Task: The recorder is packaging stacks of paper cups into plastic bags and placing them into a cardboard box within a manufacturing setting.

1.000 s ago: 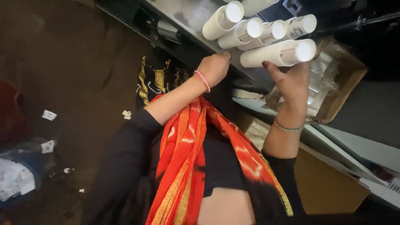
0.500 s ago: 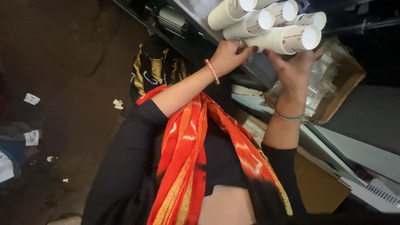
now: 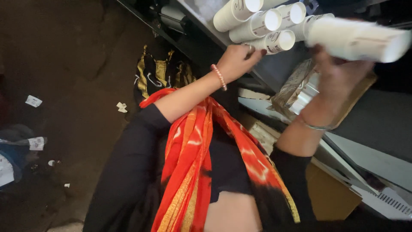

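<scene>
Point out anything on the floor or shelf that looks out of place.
Scraps of paper lie strewn over the dark floor, with more litter at the left edge. On the shelf the white paper-cup stacks lie on their sides. Nothing looks spilled or broken.

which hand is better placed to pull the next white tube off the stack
Left, probably. The left hand already touches the lowest white tube of the stack, while the right hand is occupied holding another white tube.

White cardboard tubes [image 3: 257, 23] with dark printed marks, above the left hand [image 3: 236, 60]. Blurred white tube [image 3: 356, 41] over the right hand [image 3: 339, 77]. Pink beaded bracelet [image 3: 219, 76], left wrist. Orange-red scarf [image 3: 193, 159], white streaks, yellow border, below both hands. Black sleeves [image 3: 128, 159].
</scene>
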